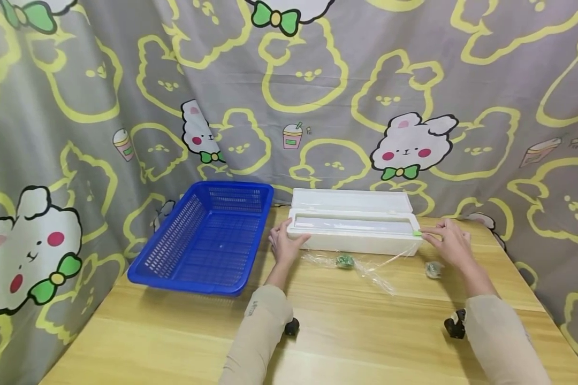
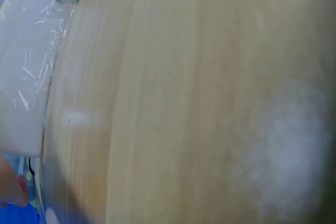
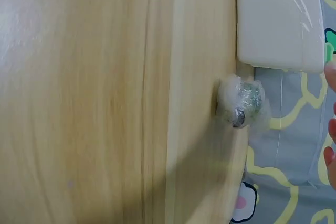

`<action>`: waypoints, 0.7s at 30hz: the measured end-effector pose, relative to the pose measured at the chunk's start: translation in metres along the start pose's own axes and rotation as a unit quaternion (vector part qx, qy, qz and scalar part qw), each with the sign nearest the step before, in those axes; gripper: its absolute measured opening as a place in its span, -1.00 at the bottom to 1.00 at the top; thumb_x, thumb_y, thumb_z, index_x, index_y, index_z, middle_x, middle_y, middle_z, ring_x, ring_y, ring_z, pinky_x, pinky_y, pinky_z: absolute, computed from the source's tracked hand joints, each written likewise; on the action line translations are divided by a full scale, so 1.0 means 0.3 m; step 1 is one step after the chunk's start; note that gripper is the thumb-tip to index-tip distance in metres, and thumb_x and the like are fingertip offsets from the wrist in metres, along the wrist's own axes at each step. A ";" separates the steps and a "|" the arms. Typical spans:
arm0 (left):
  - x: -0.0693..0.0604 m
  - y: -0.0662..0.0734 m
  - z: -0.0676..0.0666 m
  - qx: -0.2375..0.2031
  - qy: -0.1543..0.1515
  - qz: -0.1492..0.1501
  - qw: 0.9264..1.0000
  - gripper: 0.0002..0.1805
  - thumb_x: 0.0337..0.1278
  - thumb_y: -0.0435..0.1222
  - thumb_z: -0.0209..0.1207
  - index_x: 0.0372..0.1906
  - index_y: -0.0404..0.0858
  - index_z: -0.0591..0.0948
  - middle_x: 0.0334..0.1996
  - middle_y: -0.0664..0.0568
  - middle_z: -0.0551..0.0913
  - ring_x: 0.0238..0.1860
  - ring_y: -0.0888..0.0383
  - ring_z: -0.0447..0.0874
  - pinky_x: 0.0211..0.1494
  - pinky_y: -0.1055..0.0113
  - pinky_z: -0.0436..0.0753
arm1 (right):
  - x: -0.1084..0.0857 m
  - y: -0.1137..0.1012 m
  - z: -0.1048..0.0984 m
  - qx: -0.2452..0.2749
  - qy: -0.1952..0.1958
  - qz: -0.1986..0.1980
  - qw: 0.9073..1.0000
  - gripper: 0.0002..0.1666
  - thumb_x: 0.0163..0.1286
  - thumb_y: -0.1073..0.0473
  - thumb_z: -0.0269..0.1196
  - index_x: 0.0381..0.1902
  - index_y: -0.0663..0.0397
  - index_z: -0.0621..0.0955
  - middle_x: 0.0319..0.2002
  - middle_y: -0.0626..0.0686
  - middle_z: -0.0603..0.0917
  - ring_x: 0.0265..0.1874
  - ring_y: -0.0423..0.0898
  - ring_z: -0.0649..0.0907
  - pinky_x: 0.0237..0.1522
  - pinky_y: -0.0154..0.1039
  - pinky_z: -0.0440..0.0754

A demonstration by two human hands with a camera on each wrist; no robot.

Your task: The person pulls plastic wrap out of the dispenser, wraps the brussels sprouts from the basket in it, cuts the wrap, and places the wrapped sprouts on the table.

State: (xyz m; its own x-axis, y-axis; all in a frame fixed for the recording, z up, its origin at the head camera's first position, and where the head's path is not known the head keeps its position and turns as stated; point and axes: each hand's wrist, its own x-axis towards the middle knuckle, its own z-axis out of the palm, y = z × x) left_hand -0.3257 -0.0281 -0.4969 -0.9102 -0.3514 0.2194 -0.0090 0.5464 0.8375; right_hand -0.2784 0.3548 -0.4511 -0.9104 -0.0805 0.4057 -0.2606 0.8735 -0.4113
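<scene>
A long white cling film dispenser (image 1: pixel 361 244) stands on the table with its lid (image 1: pixel 351 201) raised at the back. My left hand (image 1: pixel 286 244) grips its left end, thumb along the front. At the right end my right hand (image 1: pixel 450 243) pinches a small green slide cutter (image 1: pixel 417 233) between thumb and finger. Clear film (image 1: pixel 378 279) hangs down the dispenser's front onto the table, with a small green item (image 1: pixel 345 261) lying in it; its kind cannot be made out. Near the right hand sits a small film-wrapped bundle (image 3: pixel 242 101), partly green.
An unfilled blue plastic basket (image 1: pixel 212 243) stands to the left of the dispenser. Behind the wooden table (image 1: pixel 356 342) hangs a patterned grey curtain (image 1: pixel 318 96). Black wrist devices (image 1: pixel 456 324) show below both forearms.
</scene>
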 end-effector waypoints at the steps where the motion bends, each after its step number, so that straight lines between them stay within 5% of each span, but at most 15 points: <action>1: 0.000 0.001 -0.002 0.002 0.002 0.001 1.000 -0.19 -0.45 0.04 0.44 0.14 0.05 0.46 0.09 -0.12 0.32 0.09 -0.08 0.23 0.02 0.02 0.35 | -0.001 -0.005 0.001 0.004 0.002 -0.003 1.000 -0.69 0.29 0.15 0.17 -0.11 0.24 0.61 -0.31 0.13 0.31 -0.29 0.07 0.31 -0.24 0.14 0.06; 6: -0.003 0.015 -0.016 0.024 0.021 0.019 0.999 -0.17 -0.44 0.03 0.44 0.17 0.06 0.44 0.13 -0.19 0.25 0.09 -0.13 0.21 -0.03 0.01 0.39 | 0.000 -0.049 0.037 0.020 0.047 -0.056 0.997 -0.67 0.15 0.29 0.27 -0.10 0.28 0.60 -0.30 0.20 0.36 -0.30 0.10 0.34 -0.16 0.23 0.09; 11: 0.002 0.031 -0.042 0.064 0.041 0.101 0.992 -0.30 -0.38 -0.08 0.44 0.10 0.06 0.51 0.14 -0.22 0.26 0.03 -0.09 0.23 -0.02 0.08 0.38 | 0.022 -0.090 0.108 0.009 0.087 -0.118 0.989 -0.71 -0.04 0.31 0.38 -0.26 0.17 0.68 -0.41 0.04 0.33 -0.40 -0.04 0.28 -0.31 0.00 0.11; 16: -0.005 0.045 -0.040 0.098 0.032 0.197 0.975 -0.54 -0.27 -0.14 0.40 -0.08 -0.02 0.62 -0.01 -0.13 0.34 -0.05 -0.01 0.27 0.01 0.13 0.36 | 0.018 -0.092 0.146 0.041 0.124 -0.114 0.985 -0.83 -0.10 0.43 0.38 -0.46 0.18 0.69 -0.44 0.03 0.36 -0.38 -0.04 0.29 -0.33 -0.04 0.09; 21: -0.011 0.043 -0.031 0.085 0.030 0.232 0.968 -0.83 -0.21 -0.19 0.36 -0.40 -0.11 0.70 -0.14 -0.02 0.38 -0.06 0.05 0.26 0.02 0.18 0.33 | 0.009 -0.098 0.159 0.063 0.139 -0.106 0.983 -0.84 -0.11 0.49 0.36 -0.53 0.21 0.66 -0.44 0.07 0.40 -0.37 -0.02 0.31 -0.29 0.01 0.10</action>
State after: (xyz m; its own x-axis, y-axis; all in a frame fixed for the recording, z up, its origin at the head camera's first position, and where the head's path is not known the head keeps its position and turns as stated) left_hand -0.3190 -0.0270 -0.4822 -0.8068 -0.0787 0.5855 0.3225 0.7717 0.5481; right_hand -0.2884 0.3060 -0.4769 -0.7127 -0.1045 0.6937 -0.4882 0.7839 -0.3835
